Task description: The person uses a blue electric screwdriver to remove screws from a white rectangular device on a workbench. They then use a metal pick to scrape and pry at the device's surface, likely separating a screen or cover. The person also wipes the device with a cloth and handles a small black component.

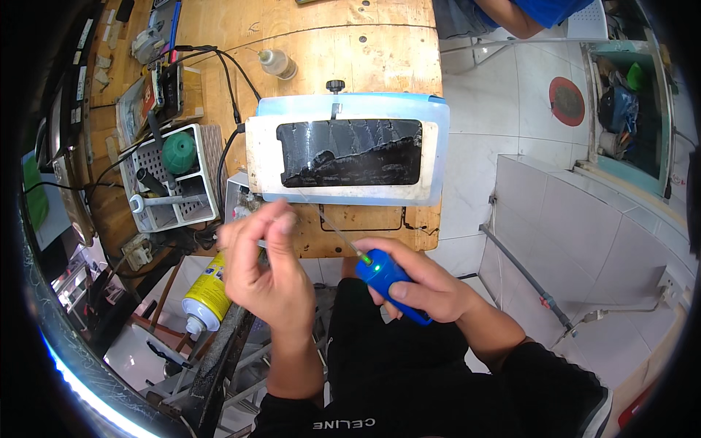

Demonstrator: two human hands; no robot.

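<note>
My right hand (431,288) is wrapped round a blue handheld power tool (387,276) with a small green light on it. A thin shaft (332,228) runs from the tool up and left toward the near edge of a white plate (263,164). On that plate lies a black phone screen panel (372,164), its surface part greyish and streaked, part dark with a ragged border between. My left hand (266,263) is raised left of the shaft, its fingers curled and thumb close to the forefinger. Whatever they hold, if anything, is too small to make out.
A black knob (335,86) stands behind the plate, and a small bottle (277,64) farther back. Left are a white basket (171,215) with a green ball-shaped thing, black cables (228,80) and a yellow spray can (206,292). Another person's arm (515,18) shows at top right.
</note>
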